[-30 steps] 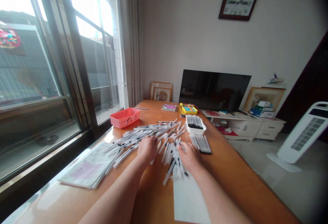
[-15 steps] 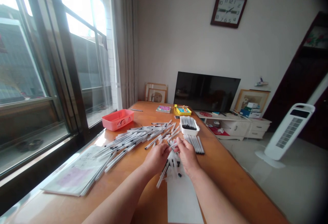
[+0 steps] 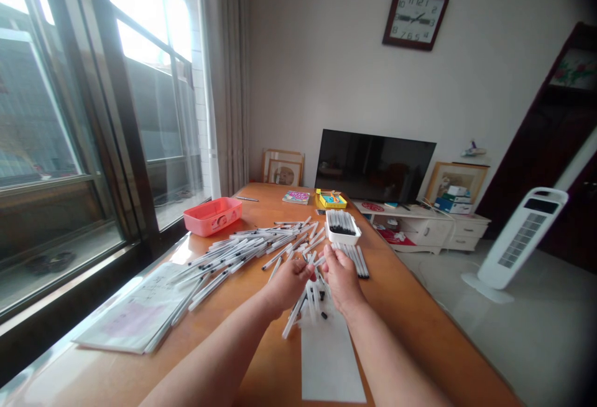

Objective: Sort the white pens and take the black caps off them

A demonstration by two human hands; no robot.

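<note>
Above the near pile, my left hand (image 3: pixel 293 283) and my right hand (image 3: pixel 344 278) are closed in pinches, close together. A short whitish length of a pen (image 3: pixel 319 261) shows between the fingertips; the rest is hidden by the fingers. Below the hands lie clear pen caps (image 3: pixel 315 301) and small black plugs (image 3: pixel 324 315) on a white sheet (image 3: pixel 331 357). Many white pens with black ends lie in a loose heap (image 3: pixel 237 248) to the left. Beside my right hand, several pens (image 3: pixel 358 261) are lined up in a row.
A white box (image 3: pixel 358 237) full of pens stands beyond my right hand. Farther off are a pink basket (image 3: pixel 212 217), a yellow box (image 3: pixel 333 201) and a booklet (image 3: pixel 296 197). Papers (image 3: pixel 125 314) lie at the left. The table's right edge runs beside my right arm.
My hands have stayed over the same place, and both remain pinched. The fingertips have shifted slightly, with a small gap between them now. The whole view has moved a little.
</note>
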